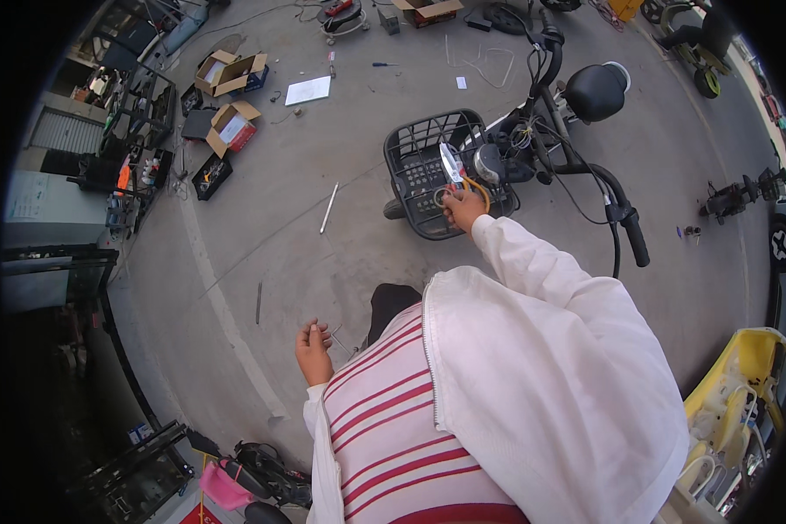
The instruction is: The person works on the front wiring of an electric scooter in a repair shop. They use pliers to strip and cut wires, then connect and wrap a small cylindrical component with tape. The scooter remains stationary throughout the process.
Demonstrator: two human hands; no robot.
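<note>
Our right hand is reaching out over the black wire basket at the front of the scooter, fingers closed around the yellow handles of a pair of snips. The blade end is pointing up and away from us, over the basket's inside and just beside the tangle of wires under the handlebar. Whether the blades are biting on anything we cannot tell; they are too small and partly lost against the basket mesh.

Our left hand is hanging low by our side, fingers loosely curled around something thin and pale, perhaps short wire pieces or ties; the picture is not showing clearly what it is.

Judging from this single head view, we are in the middle of the work at the scooter's front. The wiring is hanging loose and uncovered, so nothing looks closed up, and tidying and refitting seem to be left.

Around us, open cardboard boxes, a sheet of paper, a pale rod and a screwdriver are lying on the concrete, well apart from the scooter. A yellow body panel is sitting at our right.
</note>
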